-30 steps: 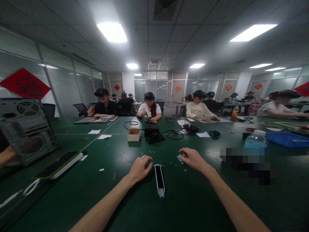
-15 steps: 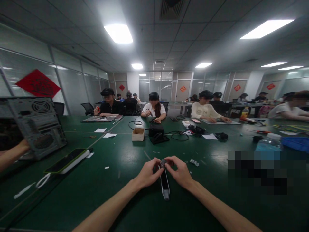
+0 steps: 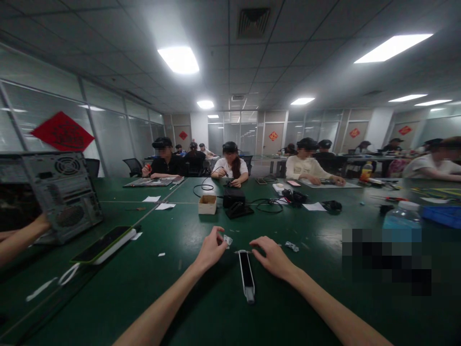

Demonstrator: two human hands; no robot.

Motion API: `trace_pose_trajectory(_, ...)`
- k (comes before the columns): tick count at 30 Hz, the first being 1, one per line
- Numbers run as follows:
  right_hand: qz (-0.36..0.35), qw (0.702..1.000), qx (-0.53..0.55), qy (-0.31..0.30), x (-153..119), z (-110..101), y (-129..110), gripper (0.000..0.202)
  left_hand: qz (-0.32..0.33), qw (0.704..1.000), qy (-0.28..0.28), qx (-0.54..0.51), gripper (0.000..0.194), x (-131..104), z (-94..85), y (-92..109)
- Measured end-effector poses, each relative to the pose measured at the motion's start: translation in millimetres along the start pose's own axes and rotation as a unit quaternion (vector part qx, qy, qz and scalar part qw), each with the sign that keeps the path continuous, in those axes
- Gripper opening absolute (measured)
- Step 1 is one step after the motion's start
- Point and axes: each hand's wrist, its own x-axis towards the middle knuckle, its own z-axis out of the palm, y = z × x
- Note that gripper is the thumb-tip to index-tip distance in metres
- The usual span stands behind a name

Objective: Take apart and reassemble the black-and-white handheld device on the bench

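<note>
A slim device with a dark face and a pale frame [image 3: 247,274] lies lengthwise on the green table [image 3: 201,307], between my forearms. My left hand [image 3: 212,247] is up and left of its far end, thumb and fingers closed on a small crumpled clear piece [image 3: 227,240]. To the right of the device's far end, my right hand [image 3: 271,255] has its fingers spread with nothing between them. Another small clear crumpled piece [image 3: 291,246] lies beyond my right hand.
A small open box [image 3: 207,205] and a black device [image 3: 234,198] with cables stand ahead. A phone [image 3: 103,245] and computer case [image 3: 68,197] are left, with another person's arm [image 3: 27,238] at the case. A bottle [image 3: 402,216] stands right. People sit opposite.
Both hands have let go of the far end of the slim device and moved apart. My left hand now has the clear piece at its fingertips. The view has tilted up slightly.
</note>
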Motion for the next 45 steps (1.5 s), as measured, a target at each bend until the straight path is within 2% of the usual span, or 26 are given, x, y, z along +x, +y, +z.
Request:
trace_pose_trajectory(2,0.009,1.000,-0.011,-0.025,-0.2,-0.1,3.5,0.023,-0.018,0.999,-0.029,0.019,0.033,-0.3,-1.5,-1.8)
trace_pose_trajectory(5,0.014,0.998,-0.020,-0.056,0.2,0.8,5.3,0.021,-0.033,0.996,-0.074,0.044,0.025,-2.0,-3.6,0.3)
trace_pose_trajectory(10,0.021,0.997,-0.030,-0.066,1.0,1.9,4.3,0.020,-0.051,0.988,-0.136,0.050,0.023,-3.7,-5.9,4.0)
trace_pose_trajectory(16,0.021,0.997,-0.031,-0.072,0.6,3.4,6.2,0.021,-0.076,0.981,-0.170,0.048,0.027,-5.1,-6.1,7.5)
trace_pose_trajectory(20,0.020,0.996,-0.030,-0.078,0.8,6.0,8.1,0.022,-0.045,0.979,-0.188,0.064,0.023,-8.3,-6.1,11.8)
trace_pose_trajectory(23,0.021,0.996,-0.022,-0.085,0.4,7.1,9.7,0.022,0.003,0.978,-0.190,0.084,0.021,-10.7,-5.1,12.1)
trace_pose_trajectory(30,0.012,0.996,-0.017,-0.084,-0.2,3.0,6.1,0.021,0.072,0.956,-0.178,0.222,0.020,-13.3,-0.9,7.9)
trace_pose_trajectory(37,-0.004,0.996,-0.021,-0.083,1.4,-3.5,3.0,0.021,0.115,0.953,-0.177,0.217,0.017,-15.2,0.8,8.7)
trace_pose_trajectory(41,0.015,0.995,-0.097,-0.034,5.4,-17.7,16.7,0.025,0.110,0.959,-0.172,0.197,0.018,-13.7,0.5,8.0)
trace_pose_trajectory(45,0.114,0.966,-0.233,0.000,3.0,-41.7,47.5,0.023,0.104,0.964,-0.171,0.176,0.017,-11.6,2.0,3.9)
